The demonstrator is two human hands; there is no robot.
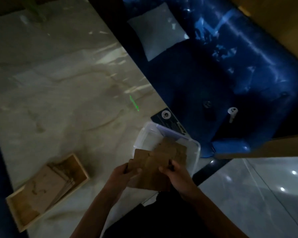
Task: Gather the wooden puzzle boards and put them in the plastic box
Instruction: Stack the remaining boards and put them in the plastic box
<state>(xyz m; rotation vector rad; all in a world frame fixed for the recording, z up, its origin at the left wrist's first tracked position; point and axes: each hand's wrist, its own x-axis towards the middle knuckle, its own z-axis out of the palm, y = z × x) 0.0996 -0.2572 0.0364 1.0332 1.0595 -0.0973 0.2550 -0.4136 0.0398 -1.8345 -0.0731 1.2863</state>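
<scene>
I hold a small stack of brown wooden puzzle boards [150,170] just in front of and partly over the clear plastic box [195,152] at the marble table's near right corner. My left hand [122,176] grips the stack's left edge and my right hand [175,174] grips its right edge. More brown boards [173,148] lie inside the box. The scene is dim, so fine detail on the boards is lost.
A shallow wooden tray [79,167] with more boards lies on the marble table [58,93] at the near left. A dark flat device [169,120] sits behind the box. A blue sofa [230,74] with a pale cushion [157,30] stands to the right.
</scene>
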